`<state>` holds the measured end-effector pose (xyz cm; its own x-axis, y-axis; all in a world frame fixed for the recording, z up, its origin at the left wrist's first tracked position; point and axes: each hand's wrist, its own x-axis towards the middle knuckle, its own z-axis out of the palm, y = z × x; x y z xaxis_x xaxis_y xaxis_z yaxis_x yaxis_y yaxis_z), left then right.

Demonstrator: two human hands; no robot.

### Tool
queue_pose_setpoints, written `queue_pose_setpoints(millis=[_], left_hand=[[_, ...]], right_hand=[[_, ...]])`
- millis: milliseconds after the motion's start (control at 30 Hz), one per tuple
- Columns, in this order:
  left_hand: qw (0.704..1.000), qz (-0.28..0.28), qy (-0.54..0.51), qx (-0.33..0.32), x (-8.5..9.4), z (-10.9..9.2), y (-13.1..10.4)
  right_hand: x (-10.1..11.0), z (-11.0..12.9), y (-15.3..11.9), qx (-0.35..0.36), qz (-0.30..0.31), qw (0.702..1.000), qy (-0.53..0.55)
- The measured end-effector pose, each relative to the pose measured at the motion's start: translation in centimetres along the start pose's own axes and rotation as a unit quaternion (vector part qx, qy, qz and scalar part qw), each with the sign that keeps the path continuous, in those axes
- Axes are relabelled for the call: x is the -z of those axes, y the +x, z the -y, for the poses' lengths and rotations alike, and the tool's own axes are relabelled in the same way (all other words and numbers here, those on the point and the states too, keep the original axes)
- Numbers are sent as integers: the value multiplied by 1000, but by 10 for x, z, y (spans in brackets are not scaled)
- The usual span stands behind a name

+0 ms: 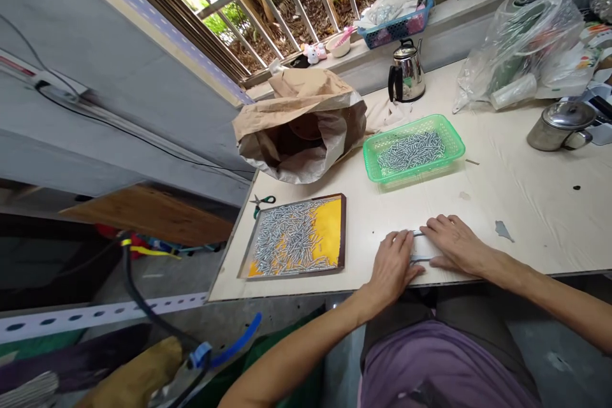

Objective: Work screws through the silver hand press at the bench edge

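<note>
- My left hand (394,261), fingers bent and thumb on the near side, grasps the left end of a flat, pale rectangular piece with grey edges (421,248).
- My right hand (454,245) grasps its right end likewise.
- Piece: flat at the near edge of the cream-coloured wooden table (521,191); its visible edges run left to right, roughly along that table edge. Both ends are covered, so I cannot tell its full length or which way it points.
- Left of it, I see a shallow dark-rimmed tray with a yellow base (329,229), bearing short silvery metal pins (291,236).
- Beyond: a green plastic basket (421,171) of similar pins.
</note>
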<state>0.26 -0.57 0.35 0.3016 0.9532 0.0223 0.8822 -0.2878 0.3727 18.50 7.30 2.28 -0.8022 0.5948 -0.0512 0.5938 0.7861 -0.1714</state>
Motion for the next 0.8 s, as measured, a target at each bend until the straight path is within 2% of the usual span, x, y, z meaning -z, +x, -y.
queue_pose_setpoints(millis=[100, 233, 400, 533, 600, 667, 800], left_hand=[[997, 48, 13, -54, -3, 1, 24], [993, 89, 8, -78, -2, 3, 33], [994, 82, -7, -72, -8, 4, 34], [994, 84, -3, -74, -10, 6, 39], [995, 64, 8, -72, -11, 5, 38], [998, 12, 13, -63, -17, 3, 31], [994, -79, -7, -77, -38, -12, 6]], right_hand=[[-5, -1, -3, -21, -14, 1000, -2], [-15, -1, -8, -16, -47, 999, 19], [-28, 2, -13, 1, -84, 995, 55], [-28, 2, -11, -14, -83, 995, 44], [-22, -2, -10, -23, -76, 996, 30], [-16, -10, -8, -21, -63, 998, 22], [-12, -30, 0, -2, -50, 998, 26]])
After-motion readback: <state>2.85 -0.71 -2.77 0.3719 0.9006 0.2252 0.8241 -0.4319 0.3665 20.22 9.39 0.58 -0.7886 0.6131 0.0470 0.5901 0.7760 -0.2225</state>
